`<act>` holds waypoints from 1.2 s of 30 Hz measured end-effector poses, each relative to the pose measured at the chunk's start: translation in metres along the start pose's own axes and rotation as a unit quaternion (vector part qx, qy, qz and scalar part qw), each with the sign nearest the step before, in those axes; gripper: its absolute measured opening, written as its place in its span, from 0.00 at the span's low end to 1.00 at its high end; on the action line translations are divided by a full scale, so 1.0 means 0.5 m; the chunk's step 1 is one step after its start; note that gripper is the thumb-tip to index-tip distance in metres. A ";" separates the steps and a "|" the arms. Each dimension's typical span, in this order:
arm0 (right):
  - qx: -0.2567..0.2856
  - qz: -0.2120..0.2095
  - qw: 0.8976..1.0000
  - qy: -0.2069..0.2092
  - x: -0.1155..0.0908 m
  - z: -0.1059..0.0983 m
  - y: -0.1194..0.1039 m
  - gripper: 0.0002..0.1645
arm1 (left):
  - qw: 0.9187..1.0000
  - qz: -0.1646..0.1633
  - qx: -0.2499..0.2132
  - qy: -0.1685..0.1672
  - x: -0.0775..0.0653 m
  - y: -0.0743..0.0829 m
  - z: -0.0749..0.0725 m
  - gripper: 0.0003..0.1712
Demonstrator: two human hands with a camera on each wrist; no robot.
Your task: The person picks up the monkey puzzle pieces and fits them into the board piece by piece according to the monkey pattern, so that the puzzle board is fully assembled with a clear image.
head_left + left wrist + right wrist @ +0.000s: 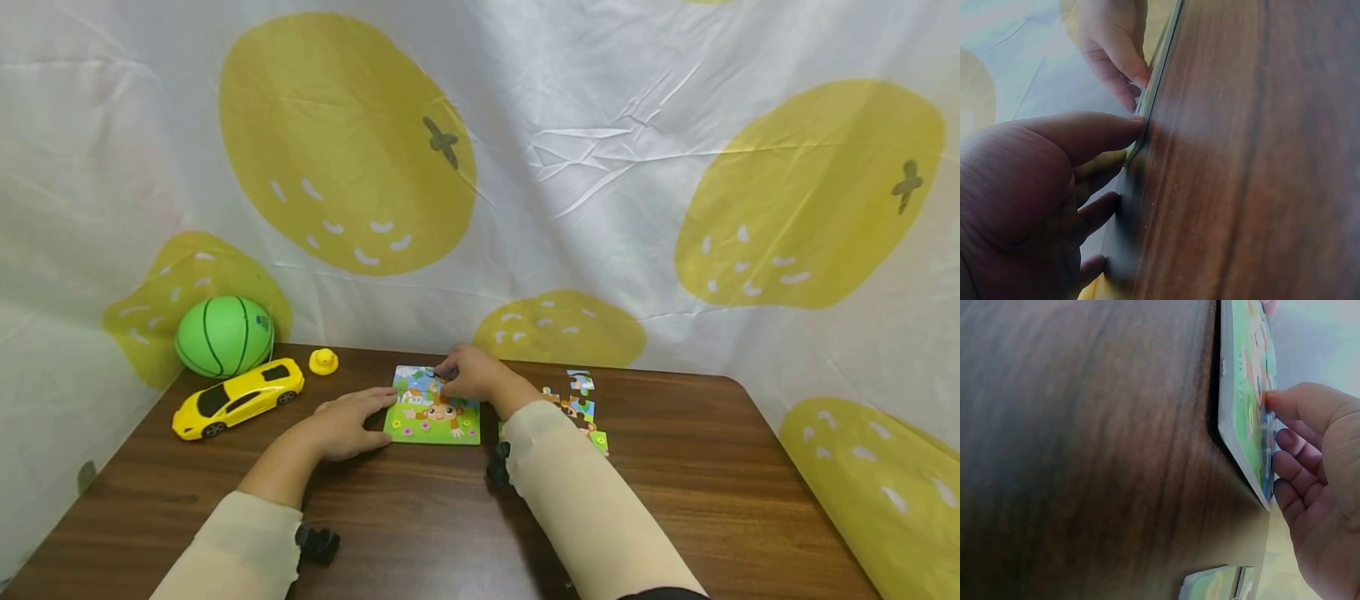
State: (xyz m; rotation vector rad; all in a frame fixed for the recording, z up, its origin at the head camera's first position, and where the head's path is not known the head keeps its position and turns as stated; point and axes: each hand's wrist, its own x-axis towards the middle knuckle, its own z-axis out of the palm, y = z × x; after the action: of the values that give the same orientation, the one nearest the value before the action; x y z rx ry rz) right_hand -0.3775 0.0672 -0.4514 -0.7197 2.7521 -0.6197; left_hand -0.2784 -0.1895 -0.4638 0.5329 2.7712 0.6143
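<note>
A jigsaw board (pixel 417 429) with a monkey picture lies flat on the table. My left hand (pixel 347 423) is at its left side, fingers spread and fairly straight. In the left wrist view, the thumb (pixel 1107 132) of that hand touches the board's edge. Over the board's upper right is my right hand (pixel 477 377), fingers bent down to its surface. The right wrist view shows the right thumb (pixel 1297 402) touching the picture (pixel 1255 375); whether a piece is pinched there is hidden. Right of the board, partly behind my right forearm, lie several monkey puzzle pieces (pixel 581 382).
At the back left are a green ball (pixel 223 335), a yellow toy car (pixel 242 398) and a small yellow rubber duck (pixel 323 361). They rest on a brown wooden table (pixel 420 517). A white curtain (pixel 570 192) with yellow fruit prints hangs behind.
</note>
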 end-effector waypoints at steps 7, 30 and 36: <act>0.011 0.002 1.000 -0.004 -0.002 -0.002 -0.004 0.23 | 1.000 -0.001 0.001 0.001 0.000 -0.001 -0.001 0.41; 0.066 -0.024 0.998 -0.003 -0.022 -0.016 0.010 0.30 | 1.000 -0.002 0.002 -0.003 0.001 -0.001 0.004 0.41; 0.082 -0.048 0.995 0.024 -0.068 -0.063 0.043 0.31 | 1.000 -0.001 0.007 0.002 0.002 -0.003 0.004 0.41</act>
State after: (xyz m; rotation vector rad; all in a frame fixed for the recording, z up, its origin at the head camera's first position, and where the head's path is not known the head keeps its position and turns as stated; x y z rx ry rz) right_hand -0.3672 0.1123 -0.4294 -0.8114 2.6824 -0.8831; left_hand -0.2789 -0.1896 -0.4664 0.5310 2.7811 0.5965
